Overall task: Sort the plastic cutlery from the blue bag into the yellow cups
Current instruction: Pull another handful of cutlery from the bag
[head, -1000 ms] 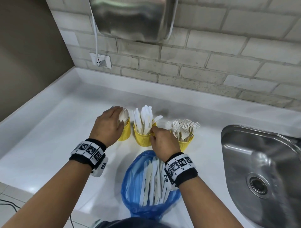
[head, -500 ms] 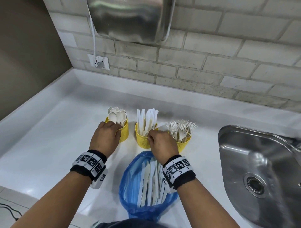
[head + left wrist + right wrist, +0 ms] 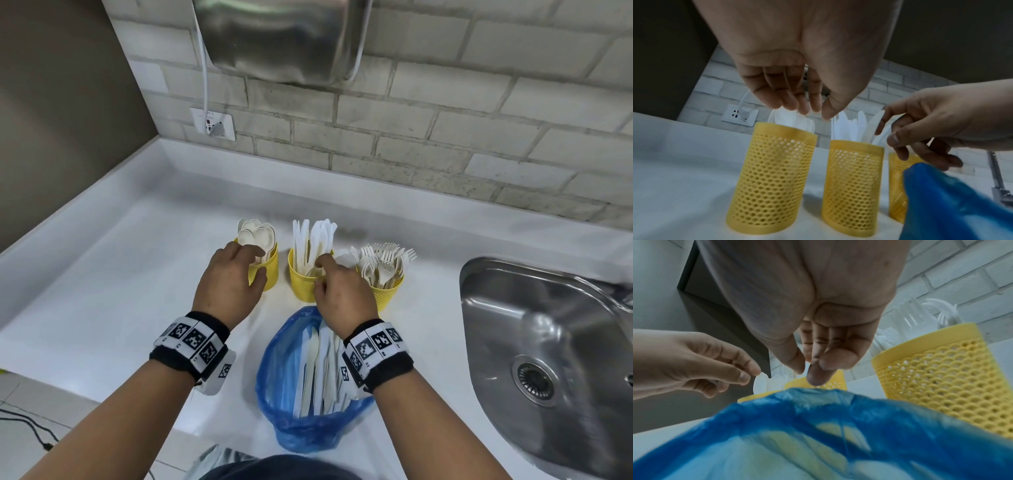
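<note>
Three yellow mesh cups stand in a row on the white counter. The left cup (image 3: 269, 274) holds spoons (image 3: 255, 234), the middle cup (image 3: 301, 284) knives (image 3: 318, 236), the right cup (image 3: 390, 291) forks (image 3: 383, 260). My left hand (image 3: 255, 262) hovers over the left cup's near rim, fingers loosely curled, tips brushing the spoon bowls and holding nothing. My right hand (image 3: 320, 270) is at the middle cup's near rim, thumb and fingers pinched on a white knife standing in it. Just in front lies the open blue bag (image 3: 274, 377) with several knives (image 3: 315, 370) inside.
A steel sink (image 3: 548, 342) is set into the counter on the right. The brick wall behind carries a wall socket (image 3: 213, 124) and a steel hand dryer (image 3: 281, 37). Bare white counter (image 3: 120, 274) stretches to the left of the cups.
My left hand has drawn back off the top of the spoon cup, so the spoons show. The slanted knife under my right hand now stands among the others in the middle cup.
</note>
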Demonstrator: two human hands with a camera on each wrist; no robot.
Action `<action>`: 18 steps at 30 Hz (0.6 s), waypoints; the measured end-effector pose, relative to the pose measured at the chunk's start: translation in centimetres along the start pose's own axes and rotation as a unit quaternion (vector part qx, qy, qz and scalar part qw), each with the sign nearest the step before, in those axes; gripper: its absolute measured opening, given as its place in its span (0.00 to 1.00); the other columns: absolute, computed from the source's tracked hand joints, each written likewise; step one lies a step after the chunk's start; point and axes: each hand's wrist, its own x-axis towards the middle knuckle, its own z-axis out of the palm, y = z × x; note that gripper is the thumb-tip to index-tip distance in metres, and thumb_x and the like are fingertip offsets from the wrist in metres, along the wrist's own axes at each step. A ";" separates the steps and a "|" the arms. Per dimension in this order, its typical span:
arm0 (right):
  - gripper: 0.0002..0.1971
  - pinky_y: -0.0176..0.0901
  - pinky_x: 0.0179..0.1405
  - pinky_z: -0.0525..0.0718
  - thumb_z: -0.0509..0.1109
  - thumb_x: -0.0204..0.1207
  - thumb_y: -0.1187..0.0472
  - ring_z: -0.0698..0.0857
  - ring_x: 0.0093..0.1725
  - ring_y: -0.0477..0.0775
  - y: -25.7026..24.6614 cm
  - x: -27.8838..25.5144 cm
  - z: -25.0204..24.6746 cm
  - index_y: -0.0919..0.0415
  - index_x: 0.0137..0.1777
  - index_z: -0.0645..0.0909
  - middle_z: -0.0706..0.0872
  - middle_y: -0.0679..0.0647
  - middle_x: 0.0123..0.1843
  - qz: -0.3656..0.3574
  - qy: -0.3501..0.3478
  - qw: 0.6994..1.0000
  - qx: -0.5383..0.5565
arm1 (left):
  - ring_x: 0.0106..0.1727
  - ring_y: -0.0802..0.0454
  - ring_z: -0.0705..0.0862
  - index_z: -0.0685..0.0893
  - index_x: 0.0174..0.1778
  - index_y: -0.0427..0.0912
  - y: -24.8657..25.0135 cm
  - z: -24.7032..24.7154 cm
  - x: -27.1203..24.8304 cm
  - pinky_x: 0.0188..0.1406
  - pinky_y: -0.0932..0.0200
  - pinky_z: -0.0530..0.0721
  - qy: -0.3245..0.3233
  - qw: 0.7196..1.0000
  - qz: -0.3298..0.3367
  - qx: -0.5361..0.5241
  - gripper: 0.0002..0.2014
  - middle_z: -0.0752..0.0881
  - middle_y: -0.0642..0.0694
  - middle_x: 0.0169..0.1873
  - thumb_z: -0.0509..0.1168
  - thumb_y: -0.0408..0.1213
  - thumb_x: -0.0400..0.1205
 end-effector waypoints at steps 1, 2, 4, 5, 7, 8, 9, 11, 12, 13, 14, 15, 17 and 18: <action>0.12 0.49 0.33 0.82 0.64 0.82 0.62 0.86 0.39 0.60 0.1 -0.4 -0.1 0.55 0.64 0.78 0.88 0.55 0.41 0.002 0.007 1.000 0.013 | 0.48 0.44 0.82 0.86 0.60 0.44 0.4 -0.3 -0.4 0.46 0.53 0.81 0.002 1.000 -0.004 -0.015 0.12 0.85 0.46 0.49 0.73 0.36 0.80; 0.12 0.49 0.34 0.82 0.64 0.82 0.62 0.86 0.40 0.59 0.2 -0.9 -0.4 0.54 0.64 0.78 0.87 0.54 0.42 0.007 0.014 0.999 0.028 | 0.46 0.47 0.81 0.85 0.59 0.45 0.7 -0.7 -1.0 0.45 0.55 0.79 0.000 0.999 -0.005 -0.032 0.12 0.84 0.48 0.47 0.73 0.37 0.80; 0.11 0.47 0.38 0.83 0.66 0.82 0.63 0.85 0.41 0.55 0.5 -2.1 -1.0 0.54 0.63 0.78 0.88 0.52 0.43 0.027 0.037 0.997 0.069 | 0.42 0.53 0.80 0.85 0.57 0.48 1.5 -1.5 -2.4 0.42 0.59 0.78 -0.020 0.998 0.006 -0.064 0.10 0.82 0.53 0.45 0.73 0.38 0.81; 0.10 0.45 0.38 0.82 0.67 0.82 0.63 0.85 0.40 0.53 0.6 -2.8 -1.3 0.53 0.62 0.79 0.88 0.50 0.42 0.040 0.049 0.994 0.091 | 0.41 0.55 0.81 0.85 0.57 0.49 1.9 -1.8 -3.3 0.41 0.60 0.78 -0.042 0.996 0.017 -0.079 0.09 0.82 0.55 0.43 0.73 0.39 0.81; 0.07 0.36 0.34 0.77 0.70 0.81 0.61 0.83 0.36 0.50 1.1 -4.2 -1.8 0.53 0.56 0.79 0.86 0.47 0.35 0.068 0.066 0.989 0.115 | 0.43 0.58 0.82 0.85 0.56 0.50 2.6 -1.8 -4.9 0.45 0.60 0.82 -0.095 0.989 0.049 -0.101 0.08 0.83 0.58 0.43 0.70 0.42 0.82; 0.05 0.34 0.33 0.75 0.70 0.81 0.61 0.83 0.35 0.50 1.4 -4.8 -1.9 0.52 0.53 0.78 0.85 0.46 0.33 0.078 0.064 0.988 0.116 | 0.47 0.58 0.82 0.86 0.57 0.50 2.8 -1.6 -5.8 0.49 0.59 0.82 -0.119 0.985 0.066 -0.106 0.08 0.85 0.57 0.46 0.68 0.44 0.82; 0.04 0.36 0.33 0.76 0.71 0.80 0.60 0.83 0.34 0.50 1.6 -5.3 -1.9 0.52 0.50 0.78 0.85 0.46 0.31 0.087 0.054 0.988 0.113 | 0.51 0.56 0.82 0.86 0.57 0.50 3.2 -1.2 -6.5 0.52 0.59 0.82 -0.141 0.981 0.082 -0.109 0.10 0.85 0.56 0.49 0.66 0.46 0.82; 0.03 0.43 0.35 0.79 0.71 0.79 0.59 0.84 0.35 0.51 2.3 -6.4 -1.5 0.53 0.45 0.79 0.84 0.45 0.31 0.104 0.022 0.989 0.106 | 0.53 0.56 0.83 0.86 0.58 0.49 3.9 -0.4 -7.7 0.54 0.60 0.81 -0.183 0.971 0.097 -0.123 0.11 0.86 0.55 0.52 0.66 0.45 0.82; 0.03 0.46 0.35 0.80 0.71 0.78 0.59 0.84 0.35 0.52 2.6 -7.0 -1.2 0.53 0.43 0.80 0.84 0.46 0.32 0.113 0.005 0.989 0.101 | 0.52 0.57 0.83 0.86 0.58 0.49 4.4 -0.1 -8.2 0.53 0.62 0.81 -0.204 0.965 0.101 -0.129 0.10 0.85 0.55 0.52 0.68 0.44 0.83; 0.04 0.48 0.36 0.81 0.70 0.78 0.59 0.84 0.35 0.53 2.8 -7.6 -0.9 0.54 0.42 0.80 0.85 0.47 0.32 0.118 -0.010 0.989 0.094 | 0.50 0.58 0.84 0.85 0.58 0.49 4.7 0.3 -8.5 0.52 0.62 0.82 -0.227 0.960 0.103 -0.130 0.09 0.85 0.55 0.51 0.69 0.42 0.83; 0.04 0.50 0.37 0.82 0.69 0.79 0.59 0.84 0.36 0.54 3.0 -8.1 -0.5 0.55 0.42 0.81 0.86 0.48 0.33 0.119 -0.026 0.989 0.084 | 0.48 0.58 0.84 0.85 0.57 0.49 4.9 0.8 -8.8 0.51 0.61 0.83 -0.251 0.954 0.104 -0.126 0.08 0.85 0.55 0.51 0.69 0.42 0.82; 0.05 0.51 0.37 0.82 0.69 0.79 0.60 0.84 0.36 0.55 3.0 -8.7 -0.1 0.56 0.41 0.81 0.86 0.50 0.33 0.117 -0.043 0.989 0.076 | 0.46 0.57 0.85 0.85 0.56 0.49 5.0 1.1 -9.0 0.51 0.58 0.84 -0.279 0.948 0.102 -0.119 0.08 0.85 0.54 0.50 0.69 0.42 0.82; 0.06 0.51 0.39 0.82 0.68 0.79 0.61 0.86 0.37 0.56 2.8 -9.7 0.4 0.58 0.40 0.83 0.88 0.52 0.34 0.121 -0.078 0.987 0.067 | 0.44 0.55 0.85 0.84 0.54 0.48 4.9 1.7 -9.2 0.51 0.51 0.86 -0.332 0.933 0.089 -0.104 0.07 0.86 0.54 0.47 0.69 0.43 0.82; 0.07 0.51 0.40 0.83 0.68 0.79 0.61 0.86 0.38 0.56 2.5 -10.1 0.6 0.59 0.39 0.83 0.89 0.52 0.35 0.133 -0.095 0.985 0.063 | 0.45 0.55 0.85 0.83 0.53 0.48 4.5 2.0 -9.2 0.52 0.50 0.86 -0.354 0.926 0.082 -0.099 0.07 0.86 0.53 0.46 0.69 0.44 0.82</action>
